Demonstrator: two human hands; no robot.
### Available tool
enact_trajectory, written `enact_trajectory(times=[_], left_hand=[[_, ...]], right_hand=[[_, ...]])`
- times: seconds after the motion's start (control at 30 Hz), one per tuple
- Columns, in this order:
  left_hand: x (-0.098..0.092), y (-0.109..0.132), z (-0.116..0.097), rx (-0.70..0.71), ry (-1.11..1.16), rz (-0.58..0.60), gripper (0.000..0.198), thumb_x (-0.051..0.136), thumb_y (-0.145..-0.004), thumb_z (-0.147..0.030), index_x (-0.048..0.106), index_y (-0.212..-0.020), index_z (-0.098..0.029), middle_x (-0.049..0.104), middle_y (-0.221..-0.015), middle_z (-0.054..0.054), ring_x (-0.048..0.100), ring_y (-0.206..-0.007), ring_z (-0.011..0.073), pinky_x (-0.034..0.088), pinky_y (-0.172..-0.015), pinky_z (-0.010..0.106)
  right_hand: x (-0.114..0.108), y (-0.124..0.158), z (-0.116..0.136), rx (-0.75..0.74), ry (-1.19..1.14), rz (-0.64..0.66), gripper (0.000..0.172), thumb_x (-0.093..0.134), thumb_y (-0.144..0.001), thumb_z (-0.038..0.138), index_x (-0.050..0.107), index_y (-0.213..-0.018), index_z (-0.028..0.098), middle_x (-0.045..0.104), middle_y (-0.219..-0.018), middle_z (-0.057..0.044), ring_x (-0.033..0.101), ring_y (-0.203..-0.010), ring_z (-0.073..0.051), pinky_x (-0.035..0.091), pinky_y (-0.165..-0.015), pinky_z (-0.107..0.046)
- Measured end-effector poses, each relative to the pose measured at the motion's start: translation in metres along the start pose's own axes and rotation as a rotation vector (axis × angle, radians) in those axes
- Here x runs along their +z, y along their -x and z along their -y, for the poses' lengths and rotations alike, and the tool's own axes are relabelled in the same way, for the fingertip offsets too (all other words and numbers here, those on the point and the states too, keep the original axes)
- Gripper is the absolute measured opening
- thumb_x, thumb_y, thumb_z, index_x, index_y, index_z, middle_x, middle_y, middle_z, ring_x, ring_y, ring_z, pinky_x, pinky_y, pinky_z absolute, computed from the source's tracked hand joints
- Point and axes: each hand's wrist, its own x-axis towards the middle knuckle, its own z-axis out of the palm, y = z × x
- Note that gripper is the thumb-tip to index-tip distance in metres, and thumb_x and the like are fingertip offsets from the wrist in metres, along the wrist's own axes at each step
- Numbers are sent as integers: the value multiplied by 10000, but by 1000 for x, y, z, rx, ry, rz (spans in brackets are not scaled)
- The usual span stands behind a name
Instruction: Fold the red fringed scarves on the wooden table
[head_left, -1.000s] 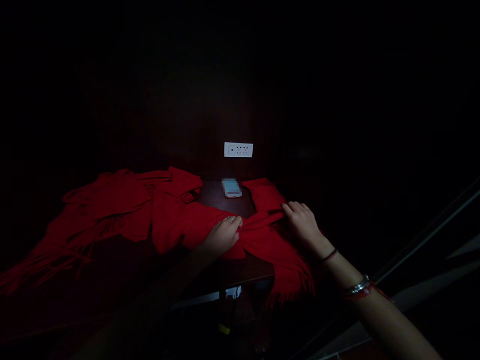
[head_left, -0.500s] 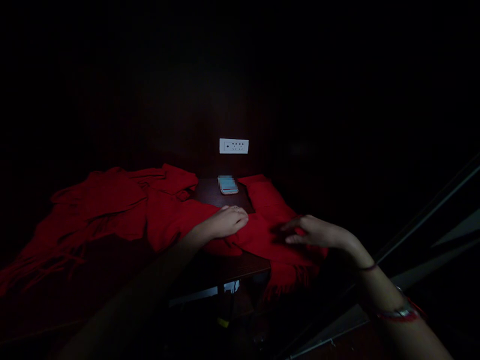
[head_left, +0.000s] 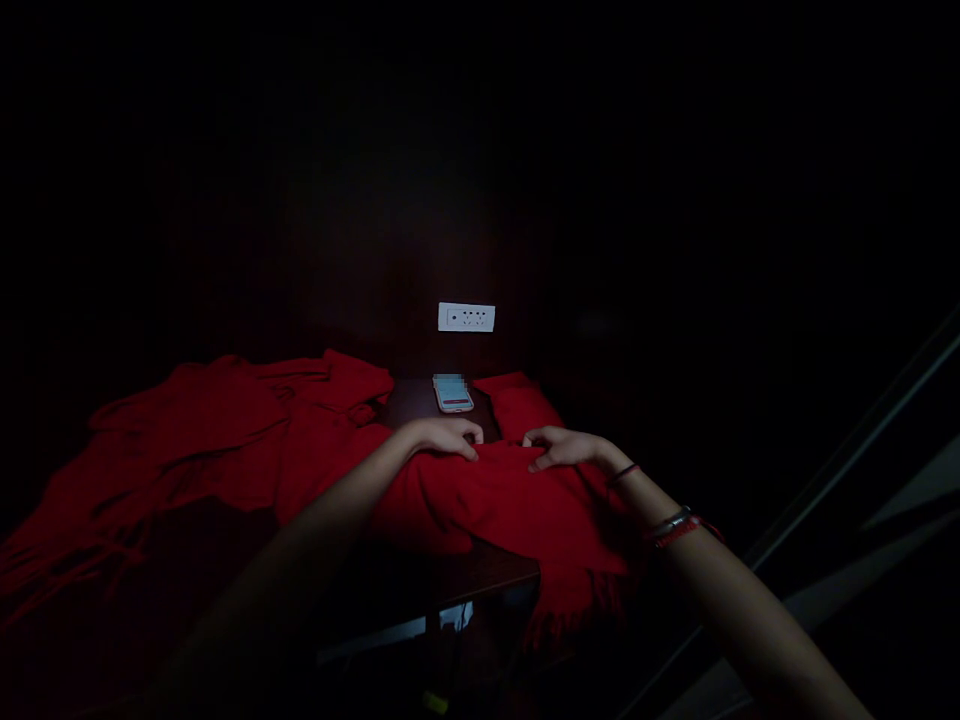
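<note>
A red fringed cloth [head_left: 502, 500] lies bunched across a small dark table, its fringe hanging over the front right edge. My left hand [head_left: 450, 437] pinches the cloth's upper edge near the middle. A short way to the right, my right hand [head_left: 559, 448] grips the same edge between thumb and fingers. The stretch of cloth between the two hands is slightly raised. Just behind my left hand, a phone [head_left: 454, 393] with a lit screen lies on the dark tabletop [head_left: 409, 400].
A white socket panel [head_left: 466, 317] is on the dark wall behind the phone. More red cloth [head_left: 187, 420] spreads to the left, with loose fringe. Pale diagonal bars [head_left: 847, 460] cross the right side. Much of the surroundings is too dark to make out.
My right hand has moved left and taken hold of the cloth, and my left hand now pinches it too. The whole scene has shifted slightly down in view.
</note>
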Motion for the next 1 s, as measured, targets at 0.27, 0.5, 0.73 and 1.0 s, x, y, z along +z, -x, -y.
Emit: enact_trajectory(times=[0.27,0.5,0.73,1.0], left_hand=[[2,19,-17,97,159,-5,436,535,-590,-97,399,-997,-168,477,-728,-41,459,-636,97,372,-546,202],[8,25,-20,114,84,-194,245,514,-603,-90,389,-798,-170,427,-687,-54,410,-596,80,347,-529,198],[11,26,-24,132,145,-242,245,528,-605,-93,355,-752,-185,460,-674,-51,454,-617,84,373,-546,194],[9,24,-13,42,9,-277,387,615,-595,-221,449,-940,-167,499,-705,-33,461,-627,102,374,-560,208]], right_hand=[[9,24,25,-134,187,-327,359,533,-649,159,461,-1001,152,518,-814,-2,469,-705,-119,382,-653,-230],[11,35,49,-196,482,-216,527,436,-717,77,395,-1215,245,474,-1040,-67,499,-845,-136,394,-744,-251],[10,20,66,191,793,-162,417,450,-754,482,633,-872,127,606,-818,-157,585,-753,-244,430,-605,-298],[-3,23,34,324,708,-249,489,487,-690,557,635,-813,107,623,-815,-165,590,-709,-225,412,-558,-257]])
